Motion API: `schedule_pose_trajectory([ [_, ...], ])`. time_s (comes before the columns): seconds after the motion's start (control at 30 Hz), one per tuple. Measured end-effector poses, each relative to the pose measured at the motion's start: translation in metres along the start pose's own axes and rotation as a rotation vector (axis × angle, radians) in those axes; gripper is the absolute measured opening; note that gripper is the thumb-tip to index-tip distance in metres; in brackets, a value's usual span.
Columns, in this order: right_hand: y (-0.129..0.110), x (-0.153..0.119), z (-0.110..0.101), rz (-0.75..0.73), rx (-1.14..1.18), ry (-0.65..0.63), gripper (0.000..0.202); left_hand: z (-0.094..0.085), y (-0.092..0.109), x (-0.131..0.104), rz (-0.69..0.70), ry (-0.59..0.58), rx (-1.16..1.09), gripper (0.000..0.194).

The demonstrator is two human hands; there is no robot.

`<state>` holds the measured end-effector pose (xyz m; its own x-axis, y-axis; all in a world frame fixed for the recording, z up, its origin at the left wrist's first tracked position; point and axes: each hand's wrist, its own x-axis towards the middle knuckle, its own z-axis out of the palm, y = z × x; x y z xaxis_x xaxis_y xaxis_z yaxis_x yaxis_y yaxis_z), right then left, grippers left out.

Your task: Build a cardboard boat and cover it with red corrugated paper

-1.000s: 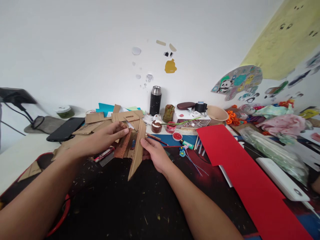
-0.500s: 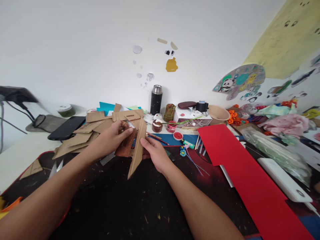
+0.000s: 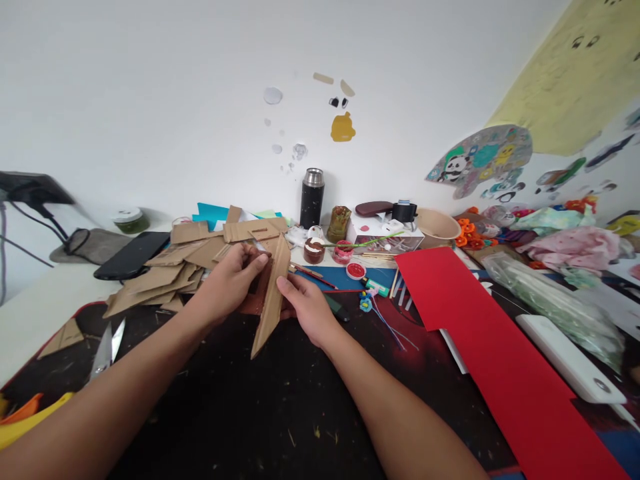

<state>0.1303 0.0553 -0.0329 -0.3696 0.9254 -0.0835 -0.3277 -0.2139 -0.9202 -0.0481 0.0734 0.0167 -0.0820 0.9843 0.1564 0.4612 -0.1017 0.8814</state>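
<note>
Above the black mat, my two hands hold a small cardboard piece (image 3: 273,300) with a pointed lower end and a tan face. Behind it shows a reddish-brown painted cardboard part (image 3: 253,302); whether the two are joined I cannot tell. My right hand (image 3: 309,303) is closed on the tan piece, thumb on its face and fingers behind. My left hand (image 3: 235,277) pinches at the brown part's upper left, its fingertips partly hidden. Just beyond lies a pile of cut cardboard (image 3: 165,277).
Orange-and-yellow scissors (image 3: 103,353) lie open at the left. A black thermos (image 3: 313,200), an open jar of brown paint (image 3: 314,250) and a red paint lid (image 3: 356,270) stand behind my hands. A long red sheet (image 3: 490,353) and a white power bank (image 3: 570,360) are on the right.
My left forearm has shifted right, uncovering more of the scissors. The cardboard piece has moved slightly left, and my left hand covers more of the brown part.
</note>
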Motion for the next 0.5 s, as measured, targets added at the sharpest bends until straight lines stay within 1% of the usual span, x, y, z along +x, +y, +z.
schedule_pose_trajectory([
  [0.23,-0.0005,-0.0022,0.002,-0.004,-0.008,0.007,0.064,0.0019,-0.0014,-0.0011,-0.042,-0.005,-0.081,0.053],
  [0.37,-0.0012,-0.0035,0.0026,-0.007,-0.014,0.013,0.062,0.0017,-0.0025,-0.0003,-0.029,-0.015,-0.069,0.052],
  [0.5,-0.0011,-0.0032,0.0022,0.023,-0.014,-0.004,0.066,0.0012,-0.0029,0.0015,-0.024,-0.01,-0.045,0.049],
])
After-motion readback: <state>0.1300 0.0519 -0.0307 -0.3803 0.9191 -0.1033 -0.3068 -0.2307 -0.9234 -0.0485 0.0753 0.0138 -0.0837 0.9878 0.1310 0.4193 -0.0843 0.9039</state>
